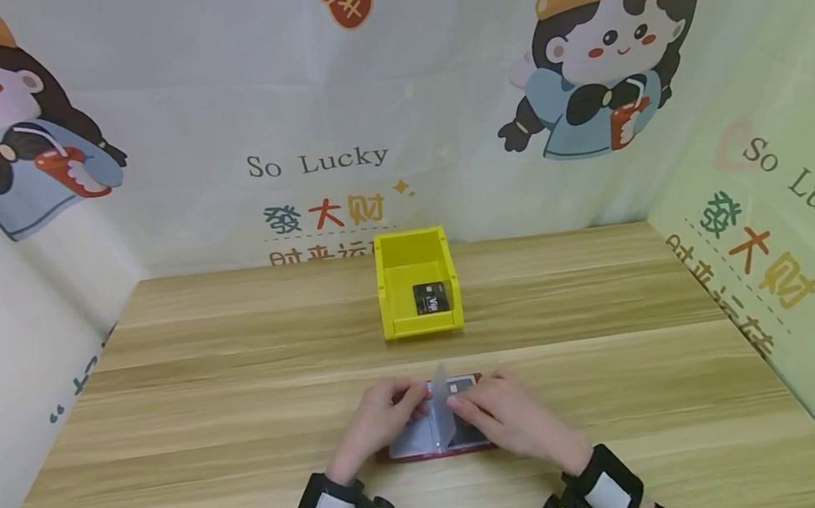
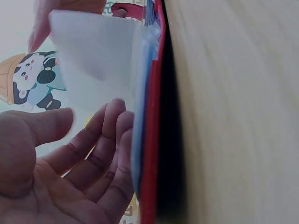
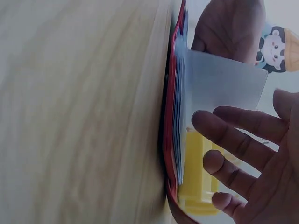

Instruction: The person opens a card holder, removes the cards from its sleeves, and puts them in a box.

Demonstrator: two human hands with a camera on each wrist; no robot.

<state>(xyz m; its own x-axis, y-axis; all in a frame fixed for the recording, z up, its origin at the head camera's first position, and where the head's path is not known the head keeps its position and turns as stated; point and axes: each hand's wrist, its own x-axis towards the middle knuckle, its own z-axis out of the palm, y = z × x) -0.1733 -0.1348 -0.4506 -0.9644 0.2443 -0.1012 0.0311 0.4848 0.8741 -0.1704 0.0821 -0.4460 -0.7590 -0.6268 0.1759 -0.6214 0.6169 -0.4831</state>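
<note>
A red-covered card holder (image 1: 414, 444) with clear plastic sleeves lies spread on the table before me. One clear sleeve page (image 1: 443, 409) stands up from its spine, between my hands. On the right side a dark card (image 1: 466, 433) shows in a sleeve. My left hand (image 1: 386, 416) is over the left half; in the left wrist view its fingers bend loosely beside the page (image 2: 98, 51), thumb apart. My right hand (image 1: 512, 414) is at the right half. Its fingers are spread near the page (image 3: 219, 79) in the right wrist view, pinching nothing.
A yellow bin (image 1: 423, 323) stands beyond the card holder, with a black card marked "Vip" (image 1: 431, 298) inside. The wooden table (image 1: 235, 332) meets printed cloth walls (image 1: 209, 100) at the back and sides.
</note>
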